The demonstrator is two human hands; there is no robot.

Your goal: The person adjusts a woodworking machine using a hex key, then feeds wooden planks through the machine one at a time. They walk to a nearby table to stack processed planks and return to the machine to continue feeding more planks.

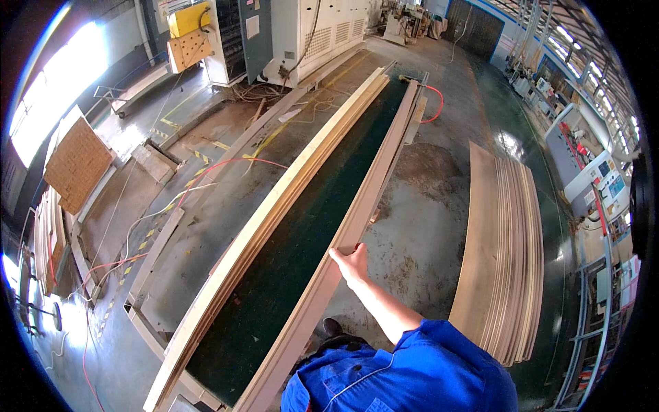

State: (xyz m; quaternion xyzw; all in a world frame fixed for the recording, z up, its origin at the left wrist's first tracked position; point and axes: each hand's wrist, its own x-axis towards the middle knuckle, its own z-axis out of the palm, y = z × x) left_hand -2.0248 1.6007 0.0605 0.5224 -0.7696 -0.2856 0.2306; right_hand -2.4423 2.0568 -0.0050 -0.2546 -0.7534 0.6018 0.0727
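Note:
My right hand [351,264] grips the outer edge of a long pinkish-brown board [302,323] with lengthwise grooves. The thumb lies on the board's top and the fingers curl at its side, partly hidden. This board runs along the right side of a long bench with a dark green top [268,312]. Parallel to it, on the bench's left side, lies a stack of long pale wooden strips [261,206]. My left hand does not show.
On the floor to the right lies a large stack of long brown strips [498,261]. A red hose [436,103] loops at the bench's far end. Hoses and cables trail on the left floor, near a leaning brown panel [79,161]. A white machine cabinet [319,34] stands behind.

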